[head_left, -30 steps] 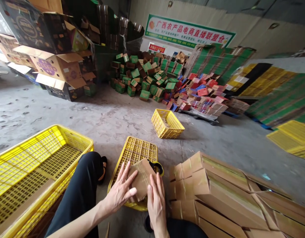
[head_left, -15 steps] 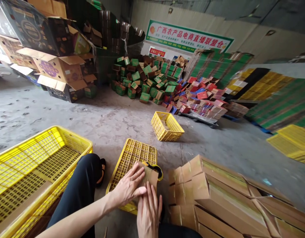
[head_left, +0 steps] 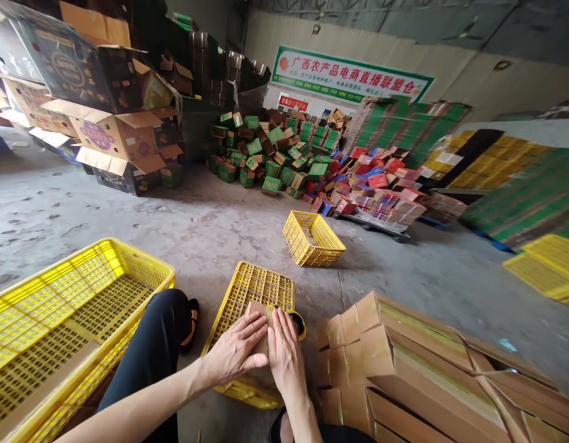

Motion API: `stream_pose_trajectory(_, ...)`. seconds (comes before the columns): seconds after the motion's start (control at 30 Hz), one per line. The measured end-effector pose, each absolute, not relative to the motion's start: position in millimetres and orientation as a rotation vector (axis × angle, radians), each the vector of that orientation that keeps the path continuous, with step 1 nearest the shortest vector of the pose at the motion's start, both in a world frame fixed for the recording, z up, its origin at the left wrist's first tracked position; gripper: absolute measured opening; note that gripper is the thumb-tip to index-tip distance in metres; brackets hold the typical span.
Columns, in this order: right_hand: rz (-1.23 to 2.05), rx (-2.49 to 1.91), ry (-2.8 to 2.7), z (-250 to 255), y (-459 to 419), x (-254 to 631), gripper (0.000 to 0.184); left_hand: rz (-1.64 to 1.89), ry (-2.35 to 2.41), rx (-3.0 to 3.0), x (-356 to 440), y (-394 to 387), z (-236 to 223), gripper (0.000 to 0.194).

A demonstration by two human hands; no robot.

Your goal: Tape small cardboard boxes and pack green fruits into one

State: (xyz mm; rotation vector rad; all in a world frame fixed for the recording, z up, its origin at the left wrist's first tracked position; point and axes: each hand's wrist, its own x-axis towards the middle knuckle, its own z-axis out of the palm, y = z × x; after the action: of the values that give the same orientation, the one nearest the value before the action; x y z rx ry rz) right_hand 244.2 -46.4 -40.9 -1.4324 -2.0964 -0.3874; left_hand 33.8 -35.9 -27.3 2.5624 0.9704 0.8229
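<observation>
My left hand (head_left: 234, 346) lies flat on a small brown cardboard box (head_left: 254, 309), fingers stretched out. Beside it, my right hand (head_left: 285, 346) presses on the box too, its fingers straight and close together. Both hands cover most of the cardboard. Under the box is a yellow plastic crate (head_left: 242, 284), turned bottom up between my legs. A tape dispenser (head_left: 302, 326), black and yellow, shows just past my right hand and is partly hidden by it.
To the left stands a large yellow crate (head_left: 169, 271) with a cardboard piece inside. Bundled flat cartons (head_left: 432, 381) are stacked at my right. Ahead sits a smaller yellow crate (head_left: 324, 255); behind it lie heaped green boxes (head_left: 270, 184) and red boxes (head_left: 377, 179).
My right hand has moved forward along the cardboard, up beside my left fingers. The left hand stays nearly in place on the box. The whole view has shifted slightly.
</observation>
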Motion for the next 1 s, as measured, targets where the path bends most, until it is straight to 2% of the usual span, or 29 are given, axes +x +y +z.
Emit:
stream_pose_trajectory(0.17, -0.287, -1.402, -1.996, -54, -61, 243, 0.055, 0.78, 1.068, 2.512, 53, -20, -21, 0.08)
stream_pose_trajectory(0.37, -0.278, -1.502, -1.953, -34, -62, 232, 0.051, 0.764, 1.072, 2.522, 58, -12, -21, 0.084)
stream_pose_trajectory(0.47, -0.306, -1.592, -1.965, -32, -59, 229, 0.05, 0.782, 1.012, 2.576, 47, -23, -27, 0.087)
stream_pose_trajectory(0.67, -0.354, -1.493, -1.909, -41, -64, 230, 0.049, 0.809, 0.917, 2.628, 24, -68, -36, 0.092)
stream_pose_trajectory(0.87, -0.459, -1.404, -1.958, -35, -73, 230, 0.038, 0.803, 0.832, 2.631, 12, -82, -31, 0.068)
stream_pose_trajectory(1.0, -0.468, -1.326, -2.107, -37, -96, 233, 0.044, 0.803, 0.864, 2.6, 15, -79, -24, 0.069)
